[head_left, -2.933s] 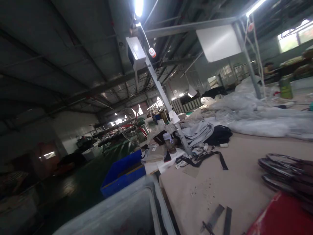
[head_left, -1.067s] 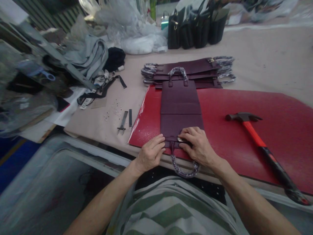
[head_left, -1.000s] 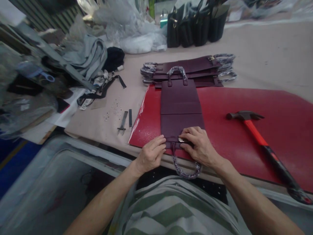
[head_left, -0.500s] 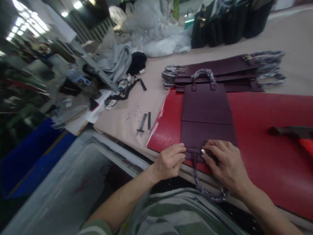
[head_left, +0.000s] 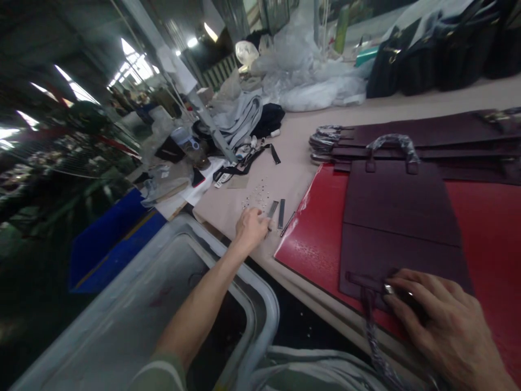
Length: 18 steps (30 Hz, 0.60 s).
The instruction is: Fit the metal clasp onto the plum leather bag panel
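A flat plum-coloured handbag piece (head_left: 401,217) lies on a red board (head_left: 313,233). Plastic film wraps its upper handle (head_left: 393,142) and its lower handle (head_left: 376,342), which hangs over the table edge. My right hand (head_left: 443,320) rests at the lower part of the bag, fingers closed round a small shiny metal piece (head_left: 388,289) that is mostly hidden. Off to the left, my left hand (head_left: 250,228) reaches to the table with fingers bent together at the lower end of a narrow metal strip (head_left: 273,208). Whatever its fingertips pinch is hidden. Beside it lies a dark narrow strip (head_left: 281,213).
Tiny metal bits (head_left: 258,194) are scattered past my left hand. More plum bag pieces (head_left: 427,130) are stacked behind, with black bags (head_left: 431,60) and clear plastic (head_left: 313,87) farther back. A grey tub (head_left: 260,326) stands below the table's left edge.
My left hand has left the bag's lower edge and moved left to the metal strips. My right hand stays at the bag with the metal piece. The view has turned left.
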Tool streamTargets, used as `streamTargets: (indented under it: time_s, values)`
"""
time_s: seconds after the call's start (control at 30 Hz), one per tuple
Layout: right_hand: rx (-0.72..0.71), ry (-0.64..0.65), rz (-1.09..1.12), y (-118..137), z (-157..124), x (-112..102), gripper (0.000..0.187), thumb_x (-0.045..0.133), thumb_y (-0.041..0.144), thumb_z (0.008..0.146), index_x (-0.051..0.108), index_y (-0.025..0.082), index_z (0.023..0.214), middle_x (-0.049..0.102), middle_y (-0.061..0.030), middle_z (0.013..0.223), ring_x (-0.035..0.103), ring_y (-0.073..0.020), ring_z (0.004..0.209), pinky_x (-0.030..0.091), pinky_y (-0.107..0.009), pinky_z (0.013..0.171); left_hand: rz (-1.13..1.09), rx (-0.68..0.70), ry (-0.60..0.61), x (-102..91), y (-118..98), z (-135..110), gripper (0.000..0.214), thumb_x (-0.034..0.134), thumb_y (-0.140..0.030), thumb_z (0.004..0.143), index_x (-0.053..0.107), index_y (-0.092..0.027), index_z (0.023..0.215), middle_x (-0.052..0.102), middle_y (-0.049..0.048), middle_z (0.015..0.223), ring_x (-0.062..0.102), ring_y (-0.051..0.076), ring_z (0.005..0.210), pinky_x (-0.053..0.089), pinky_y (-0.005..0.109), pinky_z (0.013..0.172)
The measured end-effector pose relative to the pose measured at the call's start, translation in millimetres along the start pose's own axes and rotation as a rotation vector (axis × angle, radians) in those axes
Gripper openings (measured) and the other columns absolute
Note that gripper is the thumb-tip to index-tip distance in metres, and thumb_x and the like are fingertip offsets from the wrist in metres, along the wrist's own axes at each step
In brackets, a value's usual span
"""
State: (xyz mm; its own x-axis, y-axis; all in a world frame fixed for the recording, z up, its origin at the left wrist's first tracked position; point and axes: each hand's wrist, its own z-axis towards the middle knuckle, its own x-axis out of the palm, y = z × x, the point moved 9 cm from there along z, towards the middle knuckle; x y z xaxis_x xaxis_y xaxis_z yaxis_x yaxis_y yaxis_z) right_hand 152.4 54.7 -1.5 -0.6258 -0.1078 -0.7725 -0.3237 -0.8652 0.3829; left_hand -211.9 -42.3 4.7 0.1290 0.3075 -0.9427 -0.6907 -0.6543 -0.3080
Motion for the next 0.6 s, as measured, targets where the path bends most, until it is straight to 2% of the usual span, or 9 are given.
streamTargets:
  time_s: [0.07, 0.13, 0.27, 0.37, 0.43, 0.5, 0.6]
  values:
    - [0.005, 0.0, 0.002, -1.4, 0.2, 1.4, 0.021, 0.051, 0.042, 0.098, 0.063, 0.025, 0.101, 0.066, -0.0084, 0.105, 0.059, -0.031, 0.089, 0.043, -0.048, 0.077, 0.083, -0.077, 0.213, 11.9, 11.2, 18.1, 0.034, 0.073, -0.045, 0.08, 0.073, -0.014, 0.094, 0.074, 0.0142, 0.099, 0.069, 0.027, 0.095, 0.054, 0.034, 0.081]
    - [0.014, -0.004, -0.007, -1.0, 1.0, 1.0, 0.02, 0.051, 0.041, 0.098, 0.063, 0.025, 0.1, 0.066, -0.0085, 0.105, 0.059, -0.031, 0.09, 0.043, -0.047, 0.077, 0.126, -0.099, 0.375, 22.6, 9.5, 26.5, 0.032, 0.075, -0.046, 0.075, 0.074, -0.015, 0.084, 0.075, 0.0113, 0.086, 0.07, 0.025, 0.085, 0.052, 0.031, 0.073]
    - [0.061, 0.021, -0.034, 4.6, 1.9, -2.4, 0.017, 0.054, 0.037, 0.097, 0.064, 0.024, 0.097, 0.065, -0.0083, 0.104, 0.056, -0.0291, 0.091, 0.042, -0.044, 0.076, 0.15, -0.09, 0.511, 37.1, -1.7, 30.6, 0.021, 0.072, -0.031, 0.071, 0.068, -0.015, 0.059, 0.064, 0.0073, 0.054, 0.065, 0.022, 0.059, 0.048, 0.029, 0.057]
    - [0.129, 0.076, -0.023, 6.0, 0.6, -1.5, 0.014, 0.054, 0.032, 0.097, 0.064, 0.023, 0.099, 0.065, -0.0077, 0.106, 0.055, -0.0276, 0.095, 0.041, -0.043, 0.079, 0.086, -0.095, 0.538, 45.6, 6.3, 30.1, 0.023, 0.071, -0.027, 0.069, 0.061, -0.015, 0.052, 0.054, 0.0036, 0.042, 0.058, 0.019, 0.046, 0.044, 0.027, 0.049]
    - [0.167, 0.102, -0.011, 5.5, -0.4, -0.4, 0.012, 0.055, 0.03, 0.097, 0.064, 0.022, 0.1, 0.065, -0.0076, 0.108, 0.054, -0.0269, 0.097, 0.04, -0.043, 0.081, -0.16, -0.153, 0.524, 48.0, 17.1, 27.7, 0.023, 0.074, -0.029, 0.066, 0.059, -0.016, 0.055, 0.054, 0.0007, 0.045, 0.055, 0.016, 0.045, 0.043, 0.024, 0.046]
    - [0.19, 0.106, -0.004, 5.3, -0.6, -0.6, 0.012, 0.056, 0.029, 0.096, 0.065, 0.022, 0.1, 0.065, -0.0077, 0.108, 0.054, -0.0265, 0.097, 0.04, -0.042, 0.081, -0.521, -0.219, 0.493, 46.2, 22.3, 20.0, 0.028, 0.08, -0.035, 0.062, 0.059, -0.015, 0.061, 0.058, -0.0003, 0.054, 0.056, 0.014, 0.049, 0.046, 0.022, 0.047]
    - [0.191, 0.092, 0.006, 6.5, 0.2, -2.3, 0.011, 0.058, 0.029, 0.095, 0.065, 0.021, 0.098, 0.065, -0.0077, 0.107, 0.054, -0.026, 0.096, 0.039, -0.041, 0.08, -0.965, -0.226, 0.406, 35.4, 10.0, -1.8, 0.043, 0.087, -0.043, 0.054, 0.064, -0.013, 0.074, 0.067, 0.0022, 0.07, 0.061, 0.013, 0.059, 0.052, 0.023, 0.054]
